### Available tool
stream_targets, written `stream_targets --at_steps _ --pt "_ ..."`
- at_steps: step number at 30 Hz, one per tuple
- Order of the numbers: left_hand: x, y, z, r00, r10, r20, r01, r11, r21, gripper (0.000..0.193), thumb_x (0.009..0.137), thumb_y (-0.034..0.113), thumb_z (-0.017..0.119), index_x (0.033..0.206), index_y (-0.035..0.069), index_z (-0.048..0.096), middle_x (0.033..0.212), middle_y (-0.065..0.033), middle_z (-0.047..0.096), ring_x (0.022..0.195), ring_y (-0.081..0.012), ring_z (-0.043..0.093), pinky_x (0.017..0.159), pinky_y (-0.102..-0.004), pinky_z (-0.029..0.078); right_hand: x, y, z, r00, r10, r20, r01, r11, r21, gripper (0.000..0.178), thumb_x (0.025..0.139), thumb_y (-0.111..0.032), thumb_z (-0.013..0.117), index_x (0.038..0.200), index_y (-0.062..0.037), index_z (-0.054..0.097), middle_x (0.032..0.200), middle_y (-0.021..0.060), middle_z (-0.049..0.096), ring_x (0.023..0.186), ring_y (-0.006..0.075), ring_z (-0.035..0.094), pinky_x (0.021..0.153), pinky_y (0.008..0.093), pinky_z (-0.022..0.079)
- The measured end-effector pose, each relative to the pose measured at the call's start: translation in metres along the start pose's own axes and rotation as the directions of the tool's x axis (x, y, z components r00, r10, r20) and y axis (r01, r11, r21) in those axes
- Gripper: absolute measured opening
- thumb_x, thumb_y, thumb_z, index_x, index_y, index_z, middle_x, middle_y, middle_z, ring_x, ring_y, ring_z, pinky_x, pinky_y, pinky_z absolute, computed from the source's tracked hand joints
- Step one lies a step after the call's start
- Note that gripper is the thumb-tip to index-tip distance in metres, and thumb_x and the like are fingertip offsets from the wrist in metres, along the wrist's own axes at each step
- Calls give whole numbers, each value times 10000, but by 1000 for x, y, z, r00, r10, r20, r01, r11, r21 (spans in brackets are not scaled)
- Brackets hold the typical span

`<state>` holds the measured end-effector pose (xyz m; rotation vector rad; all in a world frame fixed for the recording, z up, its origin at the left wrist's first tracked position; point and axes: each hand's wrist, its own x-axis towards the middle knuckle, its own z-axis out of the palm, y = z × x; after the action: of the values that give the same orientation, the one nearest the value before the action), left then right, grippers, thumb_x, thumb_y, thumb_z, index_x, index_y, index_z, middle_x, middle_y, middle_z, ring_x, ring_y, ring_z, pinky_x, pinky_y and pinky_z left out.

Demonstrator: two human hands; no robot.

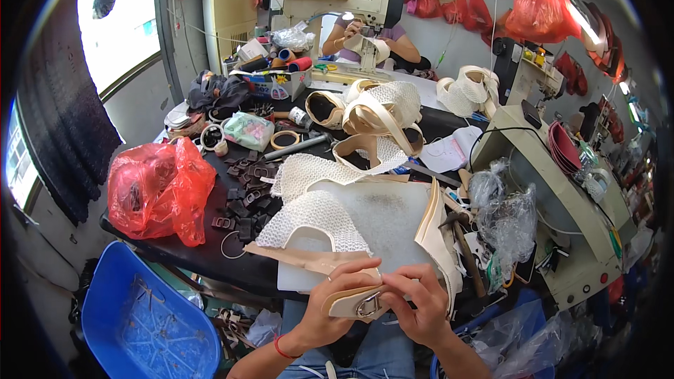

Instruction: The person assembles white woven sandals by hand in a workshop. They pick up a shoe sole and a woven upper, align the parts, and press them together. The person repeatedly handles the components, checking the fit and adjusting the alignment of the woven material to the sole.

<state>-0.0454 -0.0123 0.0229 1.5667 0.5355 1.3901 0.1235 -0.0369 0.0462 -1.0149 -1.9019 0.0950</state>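
Observation:
Close to my lap, my left hand (324, 310) is wrapped round a cream leather shoe piece (344, 307) with a silver buckle (367, 305) on it. The fingers of my right hand (420, 303) pinch that piece at its right end, beside the buckle. Just beyond my hands lies a white woven shoe upper (314, 219), with a tan strip (291, 260) at its near edge. A second woven upper (309, 172) sits behind it. Both lie partly over a pale work board (400, 221). Stacked cream pieces (434, 231) rest along the board's right edge.
Dark buckles (246, 193) and a red plastic bag (160, 193) lie left on the table. A hammer (298, 146) lies farther back. A blue tub (147, 316) stands lower left. A sewing machine (562, 203) stands right. Across the table, a person (404, 45) works at another machine (368, 7).

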Motion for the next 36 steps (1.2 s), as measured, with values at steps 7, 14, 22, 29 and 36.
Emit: stream_targets --at_steps 7,14,22,29,36 --pt "13 -11 -1 984 94 151 -102 994 44 235 731 -12 671 962 20 653 1030 -130 650 1062 -269 592 848 -327 484 -19 5 12 977 83 -195 -39 975 218 213 743 -52 731 915 -45 606 916 97 580 747 226 564 633 266 482" --pt "-10 -14 13 985 -12 175 -16 988 156 238 807 -15 605 1044 -34 594 1048 -166 602 955 -213 582 808 -300 472 -23 8 7 954 -108 -280 125 991 42 196 772 -31 683 872 -26 514 837 112 575 764 222 552 656 297 458" --pt "-18 -20 6 972 -187 141 203 973 -107 337 748 -101 601 1079 -41 589 1142 -189 597 1035 -203 593 869 -295 475 -27 -5 15 958 40 -283 -10 994 108 142 857 -108 625 897 -20 521 819 135 565 681 236 543 614 306 450" --pt "-6 -20 -1 972 -47 228 8 986 168 352 753 -19 691 1090 -16 589 1069 -115 614 985 -156 588 823 -271 486 -23 -4 9 974 93 -206 -69 990 120 152 858 -132 633 895 -27 531 804 130 567 687 248 550 591 314 444" --pt "-24 -36 -19 924 -310 224 336 938 -89 214 823 -20 583 1036 -33 582 930 -64 643 882 -108 608 780 -272 508 -35 10 -1 992 124 -35 -115 974 195 160 786 -4 652 879 -16 523 811 106 578 700 224 563 647 298 450"
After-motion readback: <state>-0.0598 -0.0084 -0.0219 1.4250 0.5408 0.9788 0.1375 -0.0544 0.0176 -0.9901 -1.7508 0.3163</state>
